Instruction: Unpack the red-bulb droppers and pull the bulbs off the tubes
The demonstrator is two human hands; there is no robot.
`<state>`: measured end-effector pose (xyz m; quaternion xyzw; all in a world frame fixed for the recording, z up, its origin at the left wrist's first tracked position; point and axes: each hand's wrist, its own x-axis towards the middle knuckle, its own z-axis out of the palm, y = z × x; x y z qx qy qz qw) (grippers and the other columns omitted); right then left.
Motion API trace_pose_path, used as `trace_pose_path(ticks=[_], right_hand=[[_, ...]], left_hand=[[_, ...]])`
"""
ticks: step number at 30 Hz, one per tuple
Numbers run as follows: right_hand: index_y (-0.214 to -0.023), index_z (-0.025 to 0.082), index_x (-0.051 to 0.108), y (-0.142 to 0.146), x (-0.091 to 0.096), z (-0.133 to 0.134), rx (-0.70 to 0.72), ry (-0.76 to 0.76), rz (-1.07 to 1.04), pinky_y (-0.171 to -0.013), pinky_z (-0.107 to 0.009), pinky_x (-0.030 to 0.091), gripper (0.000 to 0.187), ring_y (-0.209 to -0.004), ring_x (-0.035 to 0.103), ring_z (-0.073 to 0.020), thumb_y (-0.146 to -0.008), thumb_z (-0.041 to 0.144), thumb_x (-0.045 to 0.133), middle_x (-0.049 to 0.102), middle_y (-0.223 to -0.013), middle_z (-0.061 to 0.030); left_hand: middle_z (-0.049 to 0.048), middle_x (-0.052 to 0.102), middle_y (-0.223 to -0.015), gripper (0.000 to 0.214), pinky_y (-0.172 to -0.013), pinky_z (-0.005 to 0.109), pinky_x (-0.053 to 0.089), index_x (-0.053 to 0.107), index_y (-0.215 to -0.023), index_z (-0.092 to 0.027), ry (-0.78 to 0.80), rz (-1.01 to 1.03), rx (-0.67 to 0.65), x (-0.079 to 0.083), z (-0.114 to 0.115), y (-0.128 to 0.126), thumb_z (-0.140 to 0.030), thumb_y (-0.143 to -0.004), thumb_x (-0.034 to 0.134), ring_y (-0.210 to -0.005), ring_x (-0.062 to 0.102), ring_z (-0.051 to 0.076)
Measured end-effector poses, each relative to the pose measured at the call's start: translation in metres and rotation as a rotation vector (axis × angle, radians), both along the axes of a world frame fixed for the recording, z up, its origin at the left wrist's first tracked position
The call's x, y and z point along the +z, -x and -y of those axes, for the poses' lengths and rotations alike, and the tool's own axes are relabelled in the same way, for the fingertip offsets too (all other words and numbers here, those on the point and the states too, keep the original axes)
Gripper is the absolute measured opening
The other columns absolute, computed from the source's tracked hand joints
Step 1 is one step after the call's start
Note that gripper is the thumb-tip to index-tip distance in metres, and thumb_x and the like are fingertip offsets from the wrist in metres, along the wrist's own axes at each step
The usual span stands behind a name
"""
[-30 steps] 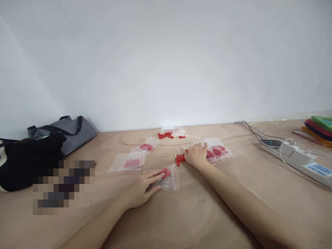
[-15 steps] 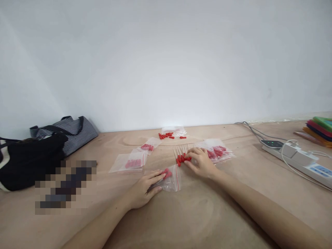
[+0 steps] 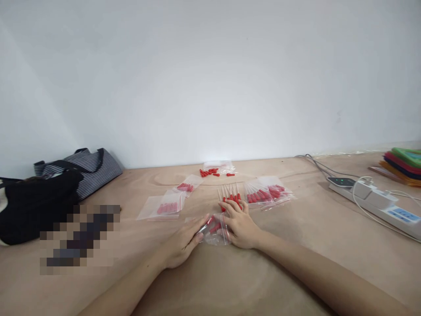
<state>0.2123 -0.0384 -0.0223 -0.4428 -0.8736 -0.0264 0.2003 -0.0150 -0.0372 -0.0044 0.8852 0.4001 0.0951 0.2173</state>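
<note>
A small clear zip bag (image 3: 215,239) with a red strip lies in front of me, red pieces showing inside it. My left hand (image 3: 184,239) grips the bag's left part between fingers and thumb. My right hand (image 3: 241,226) is at the bag's right end, its thumb and index finger closed at the edge by the red strip. Just beyond its other fingers lies a row of thin pale sticks with red bulb-like ends (image 3: 231,198); the fingers partly hide the red ends.
Filled zip bags lie to the right (image 3: 259,191) and left (image 3: 169,206). Farther back are loose red pieces (image 3: 208,172). A power strip (image 3: 378,204) with cables and coloured folders (image 3: 404,162) are at right; a striped bag (image 3: 101,169) and black bag (image 3: 42,206) at left.
My right hand has moved left and nearer, from the red-ended sticks to the right end of the zip bag. My left hand stays on the bag; the view has shifted slightly.
</note>
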Motion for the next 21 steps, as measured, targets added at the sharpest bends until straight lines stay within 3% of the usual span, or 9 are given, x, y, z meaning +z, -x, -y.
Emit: trace_pose_path(ticks=[5,15,21], right_hand=[[-0.099,0.020,0.054,0.0010,-0.0026,0.0008,-0.010,-0.015,-0.049,-0.094,-0.046,0.013,0.029,-0.117,0.029,-0.0248,-0.076,0.037,0.049,0.041,-0.127,-0.0088],[-0.108,0.026,0.052,0.0023,-0.0024,0.0028,0.016,0.013,-0.010,-0.094,-0.049,0.011,0.031,-0.121,0.024,-0.0267,-0.081,0.037,0.044,0.034,-0.134,-0.0083],[-0.096,0.021,0.055,0.0029,-0.0019,0.0051,0.022,-0.001,-0.076,-0.095,-0.045,0.014,0.024,-0.117,0.029,-0.0239,-0.078,0.035,0.049,0.043,-0.126,-0.0066]], left_hand=[[0.0052,0.030,-0.139,0.050,-0.104,0.040,0.025,0.024,-0.134,-0.021,-0.044,-0.031,0.000,-0.0021,-0.0009,-0.0017,-0.038,-0.088,0.030,-0.127,0.027,0.020],[0.0034,0.032,-0.138,0.044,-0.104,0.043,0.026,0.034,-0.130,-0.024,-0.063,-0.018,-0.021,-0.0021,-0.0017,-0.0021,-0.036,-0.088,0.033,-0.128,0.025,0.020],[0.0056,0.034,-0.137,0.043,-0.104,0.043,0.026,0.040,-0.127,-0.020,-0.061,-0.010,-0.010,-0.0002,-0.0008,-0.0038,-0.035,-0.087,0.034,-0.127,0.028,0.021]])
